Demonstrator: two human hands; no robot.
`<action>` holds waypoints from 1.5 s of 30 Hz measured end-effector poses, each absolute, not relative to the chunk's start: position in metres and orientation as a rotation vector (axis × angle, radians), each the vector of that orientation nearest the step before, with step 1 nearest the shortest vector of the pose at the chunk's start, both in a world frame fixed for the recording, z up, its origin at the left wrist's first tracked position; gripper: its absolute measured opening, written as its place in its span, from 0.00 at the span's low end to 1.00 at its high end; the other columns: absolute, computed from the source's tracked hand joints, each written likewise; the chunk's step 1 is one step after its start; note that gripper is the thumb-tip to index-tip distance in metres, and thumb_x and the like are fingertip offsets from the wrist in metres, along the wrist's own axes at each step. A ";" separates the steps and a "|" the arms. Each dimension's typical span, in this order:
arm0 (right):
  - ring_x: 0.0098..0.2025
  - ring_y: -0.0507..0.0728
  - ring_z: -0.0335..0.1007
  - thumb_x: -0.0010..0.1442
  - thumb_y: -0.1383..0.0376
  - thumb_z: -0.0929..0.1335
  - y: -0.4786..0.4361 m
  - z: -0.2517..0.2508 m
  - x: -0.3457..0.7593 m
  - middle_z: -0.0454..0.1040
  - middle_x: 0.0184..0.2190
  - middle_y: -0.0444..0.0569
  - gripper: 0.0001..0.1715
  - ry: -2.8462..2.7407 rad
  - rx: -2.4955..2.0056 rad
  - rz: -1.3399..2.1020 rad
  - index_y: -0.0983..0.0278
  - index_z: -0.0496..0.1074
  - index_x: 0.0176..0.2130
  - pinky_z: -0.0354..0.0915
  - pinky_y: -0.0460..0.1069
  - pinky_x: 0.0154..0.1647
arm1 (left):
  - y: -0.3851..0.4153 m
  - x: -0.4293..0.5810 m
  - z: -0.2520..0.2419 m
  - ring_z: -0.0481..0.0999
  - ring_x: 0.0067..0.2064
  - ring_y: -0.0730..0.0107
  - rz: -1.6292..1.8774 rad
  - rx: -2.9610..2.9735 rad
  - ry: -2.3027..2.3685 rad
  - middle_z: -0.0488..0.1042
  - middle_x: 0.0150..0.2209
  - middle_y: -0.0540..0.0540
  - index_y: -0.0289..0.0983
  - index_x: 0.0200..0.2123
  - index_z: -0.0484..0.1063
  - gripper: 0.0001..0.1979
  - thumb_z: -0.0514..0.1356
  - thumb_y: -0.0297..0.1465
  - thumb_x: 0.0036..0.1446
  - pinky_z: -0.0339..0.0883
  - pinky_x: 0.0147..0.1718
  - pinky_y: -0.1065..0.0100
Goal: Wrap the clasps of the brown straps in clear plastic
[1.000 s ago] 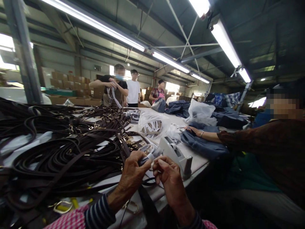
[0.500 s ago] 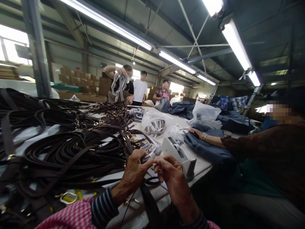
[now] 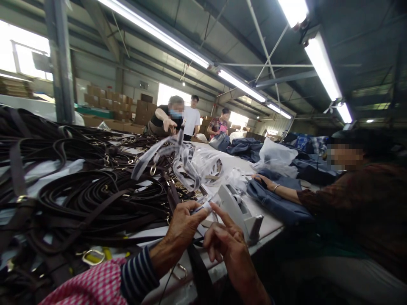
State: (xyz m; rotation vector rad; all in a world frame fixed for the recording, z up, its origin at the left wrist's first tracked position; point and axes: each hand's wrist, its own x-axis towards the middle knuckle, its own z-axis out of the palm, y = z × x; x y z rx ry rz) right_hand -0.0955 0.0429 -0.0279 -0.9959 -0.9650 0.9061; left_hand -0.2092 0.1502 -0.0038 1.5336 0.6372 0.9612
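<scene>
Looking along a long white desk [image 3: 267,226], we see a heap of dark leather straps [image 3: 95,199] with brass buckles filling the left of the frame, most lying loose and unworked, and blue fabric bags [image 3: 276,201] at right under a co-worker's hand [image 3: 262,181]. At lower centre, our left hand [image 3: 181,228] is closed, pinching a small pale strip [image 3: 205,206], its material too small to tell. Our right hand [image 3: 225,241] is half open, forefinger reaching toward the strip, just beside a grey tape dispenser [image 3: 240,212].
</scene>
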 end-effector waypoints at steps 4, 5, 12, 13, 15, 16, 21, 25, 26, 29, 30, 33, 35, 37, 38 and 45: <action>0.17 0.50 0.62 0.68 0.55 0.66 0.042 -0.034 -0.103 0.77 0.27 0.46 0.44 -1.085 -1.093 0.877 0.64 0.49 0.74 0.51 0.43 0.18 | 0.144 -0.209 -0.002 0.57 0.27 0.72 0.947 1.421 0.632 0.61 0.22 0.53 0.36 0.22 0.68 0.22 0.66 0.49 0.47 0.51 0.28 0.68; 0.18 0.50 0.62 0.68 0.56 0.65 0.043 -0.035 -0.104 0.77 0.27 0.46 0.43 -1.124 -1.152 0.819 0.64 0.48 0.74 0.52 0.44 0.18 | 0.143 -0.209 -0.002 0.57 0.27 0.72 0.947 1.395 0.627 0.61 0.22 0.54 0.36 0.22 0.68 0.21 0.66 0.49 0.47 0.50 0.28 0.69; 0.25 0.55 0.70 0.66 0.67 0.61 0.047 -0.047 -0.108 0.74 0.25 0.44 0.37 -1.419 -1.570 0.061 0.63 0.58 0.72 0.67 0.47 0.29 | 0.141 -0.206 -0.006 0.54 0.26 0.73 0.962 1.300 0.639 0.59 0.21 0.55 0.36 0.22 0.69 0.20 0.65 0.48 0.45 0.48 0.26 0.69; 0.24 0.55 0.69 0.66 0.68 0.60 0.048 -0.048 -0.108 0.74 0.25 0.44 0.38 -1.442 -1.607 0.004 0.64 0.57 0.73 0.67 0.46 0.28 | 0.142 -0.206 -0.007 0.54 0.27 0.73 0.966 1.296 0.650 0.59 0.21 0.55 0.36 0.23 0.69 0.20 0.65 0.47 0.45 0.48 0.27 0.69; 0.22 0.55 0.68 0.64 0.70 0.60 0.049 -0.049 -0.107 0.74 0.24 0.44 0.40 -1.474 -1.661 -0.076 0.66 0.57 0.73 0.66 0.46 0.27 | 0.143 -0.205 -0.008 0.55 0.28 0.72 0.965 1.292 0.658 0.60 0.22 0.54 0.36 0.23 0.70 0.19 0.65 0.46 0.45 0.49 0.28 0.68; 0.22 0.55 0.67 0.63 0.71 0.60 0.049 -0.050 -0.106 0.73 0.24 0.44 0.41 -1.482 -1.677 -0.100 0.66 0.57 0.73 0.65 0.47 0.27 | 0.143 -0.205 -0.008 0.56 0.28 0.72 0.960 1.289 0.649 0.61 0.22 0.53 0.35 0.23 0.71 0.18 0.65 0.45 0.45 0.50 0.29 0.68; 0.23 0.55 0.65 0.62 0.71 0.61 0.051 -0.054 -0.105 0.70 0.23 0.42 0.42 -1.440 -1.647 -0.012 0.66 0.56 0.73 0.62 0.46 0.27 | 0.145 -0.206 -0.009 0.61 0.31 0.69 0.923 1.243 0.578 0.63 0.25 0.51 0.36 0.23 0.69 0.17 0.65 0.44 0.45 0.55 0.31 0.67; 0.22 0.52 0.62 0.65 0.68 0.61 0.051 -0.061 -0.108 0.67 0.22 0.40 0.42 -1.338 -1.521 0.221 0.66 0.51 0.75 0.60 0.45 0.25 | 0.148 -0.207 -0.005 0.56 0.28 0.72 0.883 1.198 0.562 0.60 0.23 0.53 0.37 0.22 0.65 0.22 0.68 0.48 0.46 0.50 0.29 0.68; 0.22 0.52 0.61 0.66 0.67 0.61 0.051 -0.062 -0.109 0.67 0.22 0.39 0.42 -1.313 -1.484 0.277 0.66 0.49 0.75 0.59 0.45 0.24 | 0.148 -0.207 -0.004 0.56 0.27 0.73 0.865 1.201 0.553 0.60 0.23 0.53 0.37 0.22 0.65 0.23 0.69 0.48 0.45 0.49 0.28 0.68; 0.20 0.51 0.58 0.67 0.65 0.61 0.052 -0.066 -0.108 0.69 0.23 0.39 0.43 -1.270 -1.418 0.381 0.67 0.45 0.76 0.57 0.44 0.21 | 0.150 -0.208 -0.002 0.58 0.27 0.73 0.820 1.182 0.508 0.62 0.23 0.52 0.36 0.22 0.67 0.23 0.71 0.48 0.43 0.51 0.29 0.69; 0.20 0.50 0.58 0.67 0.65 0.61 0.052 -0.067 -0.107 0.69 0.23 0.39 0.43 -1.266 -1.415 0.385 0.67 0.46 0.76 0.57 0.44 0.21 | 0.150 -0.208 -0.001 0.59 0.28 0.73 0.809 1.174 0.497 0.63 0.23 0.52 0.36 0.23 0.67 0.23 0.71 0.48 0.43 0.51 0.29 0.69; 0.21 0.51 0.61 0.68 0.65 0.61 0.051 -0.069 -0.104 0.70 0.22 0.39 0.41 -1.283 -1.441 0.339 0.67 0.48 0.75 0.61 0.44 0.23 | 0.150 -0.208 -0.001 0.58 0.27 0.73 0.793 1.168 0.487 0.63 0.23 0.53 0.36 0.22 0.67 0.23 0.71 0.47 0.42 0.50 0.28 0.69; 0.22 0.52 0.66 0.67 0.66 0.61 0.050 -0.069 -0.102 0.70 0.22 0.39 0.40 -1.317 -1.495 0.238 0.66 0.51 0.75 0.65 0.44 0.27 | 0.151 -0.208 -0.003 0.57 0.26 0.74 0.808 1.201 0.485 0.61 0.22 0.54 0.36 0.22 0.67 0.22 0.70 0.47 0.44 0.49 0.28 0.69; 0.24 0.54 0.72 0.67 0.68 0.61 0.049 -0.070 -0.102 0.73 0.23 0.42 0.39 -1.377 -1.579 0.077 0.64 0.54 0.74 0.68 0.46 0.30 | 0.153 -0.208 -0.005 0.58 0.27 0.73 0.847 1.296 0.517 0.62 0.22 0.53 0.36 0.23 0.69 0.21 0.68 0.48 0.46 0.51 0.29 0.69; 0.25 0.55 0.74 0.66 0.69 0.60 0.049 -0.070 -0.102 0.75 0.24 0.43 0.38 -1.417 -1.632 -0.027 0.64 0.56 0.73 0.69 0.46 0.29 | 0.155 -0.208 -0.006 0.59 0.27 0.72 0.877 1.358 0.550 0.64 0.22 0.53 0.35 0.23 0.70 0.21 0.67 0.48 0.46 0.53 0.29 0.69; 0.25 0.60 0.78 0.63 0.73 0.61 0.058 -0.070 -0.113 0.82 0.32 0.55 0.40 -1.611 -1.834 -0.744 0.77 0.54 0.72 0.67 0.51 0.24 | 0.165 -0.207 -0.006 0.67 0.33 0.63 1.150 1.612 0.809 0.70 0.27 0.48 0.38 0.21 0.72 0.16 0.65 0.44 0.45 0.58 0.37 0.63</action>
